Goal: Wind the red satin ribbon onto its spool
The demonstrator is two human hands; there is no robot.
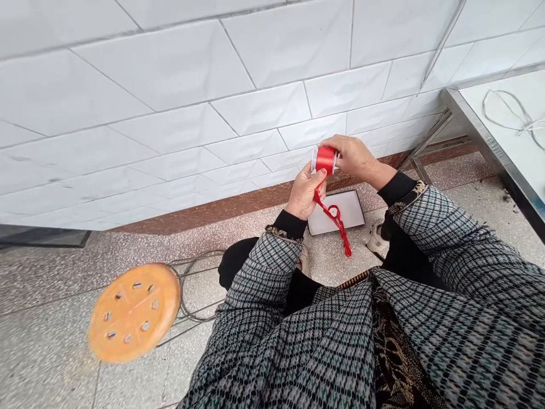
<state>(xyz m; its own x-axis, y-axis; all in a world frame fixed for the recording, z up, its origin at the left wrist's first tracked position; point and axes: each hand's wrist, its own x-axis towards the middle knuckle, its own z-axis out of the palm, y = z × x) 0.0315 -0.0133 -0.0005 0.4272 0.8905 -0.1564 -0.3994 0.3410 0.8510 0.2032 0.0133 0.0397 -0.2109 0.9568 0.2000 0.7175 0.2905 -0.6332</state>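
Observation:
A spool of red ribbon [326,160] with white end flanges is held up between my two hands, in front of the tiled wall. My left hand [304,192] is closed at its lower left side, with the thumb pressed on the ribbon. From the other side my right hand [353,159] grips the spool's right end, its fingers partly hidden behind it. Below my left hand hangs a red braided or knotted length of ribbon [334,218], with a loop in its middle. Behind that length, on the floor, lies a shallow white tray-like box [353,211] with a dark edge.
An orange round stool [134,312] with holes in its seat and metal legs stands at lower left. At right is a metal-framed table [494,136] with a white cable [528,122] on it. The white tiled wall [170,79] rises close in front.

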